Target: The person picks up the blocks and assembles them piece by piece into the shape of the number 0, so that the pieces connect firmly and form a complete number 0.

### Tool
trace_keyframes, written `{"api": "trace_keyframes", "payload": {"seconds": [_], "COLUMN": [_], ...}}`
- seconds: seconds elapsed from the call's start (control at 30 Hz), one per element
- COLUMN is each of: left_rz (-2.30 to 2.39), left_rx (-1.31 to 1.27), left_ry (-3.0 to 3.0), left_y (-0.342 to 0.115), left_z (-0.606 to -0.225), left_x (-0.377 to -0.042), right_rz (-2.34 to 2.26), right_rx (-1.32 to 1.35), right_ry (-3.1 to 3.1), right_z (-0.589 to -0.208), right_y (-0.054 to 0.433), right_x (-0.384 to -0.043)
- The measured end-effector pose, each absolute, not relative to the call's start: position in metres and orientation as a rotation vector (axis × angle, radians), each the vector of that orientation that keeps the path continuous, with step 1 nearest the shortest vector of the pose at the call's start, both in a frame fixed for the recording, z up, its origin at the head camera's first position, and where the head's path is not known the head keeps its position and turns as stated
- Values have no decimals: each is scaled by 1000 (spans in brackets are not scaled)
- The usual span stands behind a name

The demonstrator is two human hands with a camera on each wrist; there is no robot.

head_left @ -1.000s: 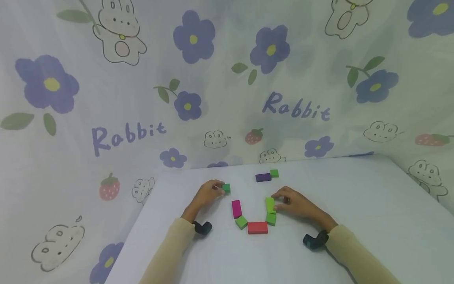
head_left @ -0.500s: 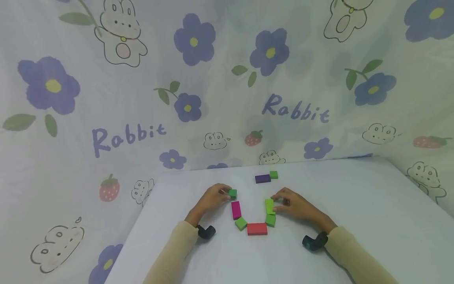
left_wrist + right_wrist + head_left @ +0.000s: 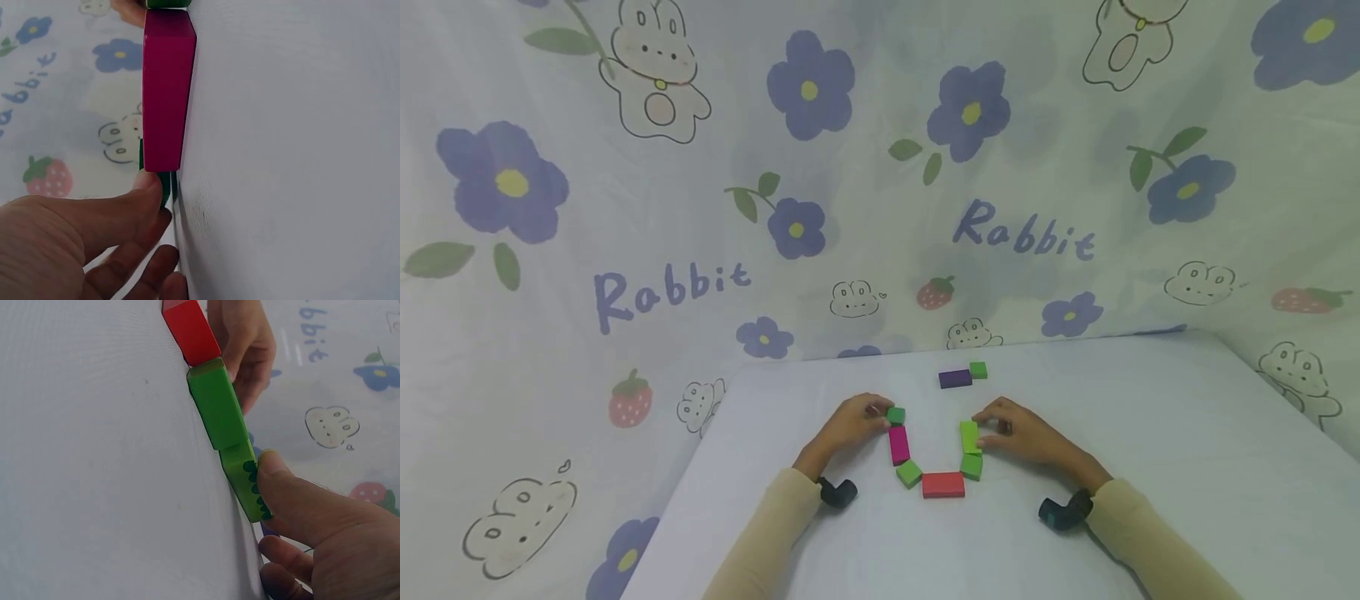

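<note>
My left hand (image 3: 852,423) pinches a dark green cube (image 3: 897,415) at the far end of the magenta block (image 3: 898,446). In the left wrist view the cube is mostly hidden behind that magenta block (image 3: 167,100), with the thumb at their junction. On the other side, my right hand (image 3: 1024,430) holds a lime rectangular block (image 3: 970,437) between thumb and fingers. Dark green scalloped marks show on the side of this lime block (image 3: 245,481) in the right wrist view. A green cube (image 3: 972,467) adjoins its near end.
A red block (image 3: 943,485) lies at the near bottom of the U-shaped row, with a tilted green cube (image 3: 909,474) to its left. Farther back are a purple block (image 3: 955,379) and a light green cube (image 3: 978,370). A printed curtain (image 3: 880,167) rises behind the white table (image 3: 1120,400).
My left hand has brought the dark green cube right and nearer, from beyond the magenta block to its far end. The right hand has stayed on the lime block.
</note>
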State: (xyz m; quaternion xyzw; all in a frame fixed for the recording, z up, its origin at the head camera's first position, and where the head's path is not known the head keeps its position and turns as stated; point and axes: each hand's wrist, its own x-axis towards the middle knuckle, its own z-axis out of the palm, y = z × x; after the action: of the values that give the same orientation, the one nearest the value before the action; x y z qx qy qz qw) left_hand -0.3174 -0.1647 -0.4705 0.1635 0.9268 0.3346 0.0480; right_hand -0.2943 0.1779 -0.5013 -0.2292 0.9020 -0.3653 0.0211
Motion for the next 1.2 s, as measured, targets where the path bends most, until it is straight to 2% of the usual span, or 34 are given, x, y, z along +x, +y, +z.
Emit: {"api": "trace_keyframes", "payload": {"seconds": [0.97, 1.2], "left_rz": [991, 1036], "left_rx": [582, 555], "left_ry": [2831, 2786], "left_y": [-164, -164], "left_z": [-476, -473], "left_x": [-320, -305], "right_rz": [-1128, -1102], "right_rx": [-752, -736], "right_ry": [2795, 2813], "right_z": [-503, -500], "right_y": [179, 180], "right_x": [-294, -295]}}
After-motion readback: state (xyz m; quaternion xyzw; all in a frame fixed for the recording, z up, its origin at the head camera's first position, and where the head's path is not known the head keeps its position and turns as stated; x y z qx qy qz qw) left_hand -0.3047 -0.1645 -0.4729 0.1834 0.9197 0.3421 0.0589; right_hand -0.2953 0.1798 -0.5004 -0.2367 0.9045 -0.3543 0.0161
